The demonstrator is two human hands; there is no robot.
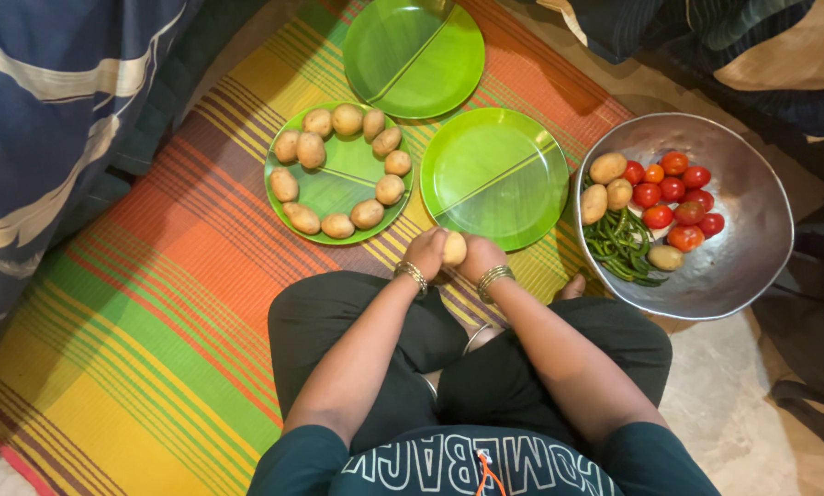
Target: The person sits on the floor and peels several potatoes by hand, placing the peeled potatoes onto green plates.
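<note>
Right now your forearms angle inward from your knees so that both hands meet just in front of your crossed legs, above the striped mat [155, 303]. Your left hand [426, 253] and right hand [481, 257] both have their fingers curled around 1 potato [454, 248], pinched between them; it is small, oval and tan. Bangles ring both wrists. Just beyond, the nearest green plate [338, 184] carries 11 potatoes set around its rim. 2 more green plates [494, 179] lie bare. To your right, a metal bowl [751, 239] holds 4 potatoes, red tomatoes [673, 197] and green chillies [623, 243].
</note>
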